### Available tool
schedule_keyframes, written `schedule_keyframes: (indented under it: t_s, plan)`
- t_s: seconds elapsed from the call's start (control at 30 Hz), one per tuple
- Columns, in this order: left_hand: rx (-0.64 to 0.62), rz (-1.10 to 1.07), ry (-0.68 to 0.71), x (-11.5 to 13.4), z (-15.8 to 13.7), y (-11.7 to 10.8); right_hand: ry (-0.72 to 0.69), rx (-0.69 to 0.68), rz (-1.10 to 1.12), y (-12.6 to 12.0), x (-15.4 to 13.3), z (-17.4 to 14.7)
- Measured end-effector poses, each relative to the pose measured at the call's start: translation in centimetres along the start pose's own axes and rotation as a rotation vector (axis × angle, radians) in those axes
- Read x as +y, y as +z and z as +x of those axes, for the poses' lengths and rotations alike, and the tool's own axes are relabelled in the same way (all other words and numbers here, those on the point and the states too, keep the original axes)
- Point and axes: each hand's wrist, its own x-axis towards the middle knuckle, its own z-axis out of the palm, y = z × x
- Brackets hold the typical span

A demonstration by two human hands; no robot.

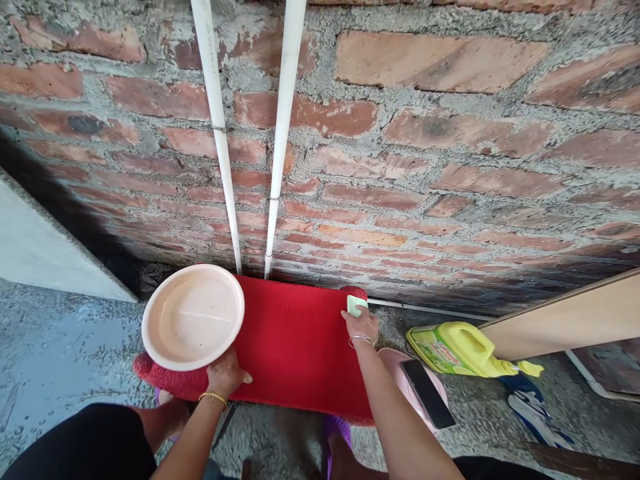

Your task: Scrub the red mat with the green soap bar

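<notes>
A long red fleecy cloth (pixel 300 347) lies stretched out in front of me, its ends curling down over a support I cannot see. On its left end stands a round pale pink basin (pixel 193 320), with a few dark specks inside. My left hand (pixel 227 375) is at the basin's lower right rim, thumb stretched out over the cloth; the basin hides its other fingers. At the cloth's far right corner, my right hand (pixel 363 323) grips a small pale green block (pixel 356 305), perhaps a soap bar or a brush, against the fabric.
To the right, a dark phone (pixel 429 393) lies on a pink round lid or stool (pixel 395 367). Beyond it are a yellow detergent jug (pixel 460 347) and a blue-and-white slipper (pixel 535 413). White pipes (pixel 283 120) run down the brick wall (pixel 440 133). A pale slab (pixel 50 240) leans at left.
</notes>
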Motion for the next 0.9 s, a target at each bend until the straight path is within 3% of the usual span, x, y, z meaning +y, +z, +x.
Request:
schedule_keyframes:
  t_s: [0.03,0.1,0.23,0.33,0.47,0.6,0.9]
  plan:
    - [0.008,0.004,0.004,0.0,0.0,0.0,0.019,0.016,0.016,0.2,-0.1,-0.3]
    - [0.023,0.011,0.008,-0.1,0.0,0.1,-0.074,0.028,0.048,1.1,-1.6,-2.0]
    - [0.025,0.024,0.015,-0.3,0.4,0.3,-0.48,-0.041,0.056,4.6,-8.7,-8.9]
    - [0.021,0.036,0.018,-0.3,0.6,0.4,-0.68,-0.178,-0.024,6.7,-13.8,-14.3]
    - [0.028,0.015,0.016,-0.4,0.5,0.3,-0.84,-0.271,-0.095,7.7,-16.0,-16.9]
    - [-0.006,-0.01,-0.002,-0.2,0.3,0.0,-0.789,-0.225,-0.137,6.6,-12.7,-13.6]
    - [-0.007,-0.022,0.004,-0.3,0.1,0.1,-0.234,0.001,-0.04,0.9,2.7,-2.4]
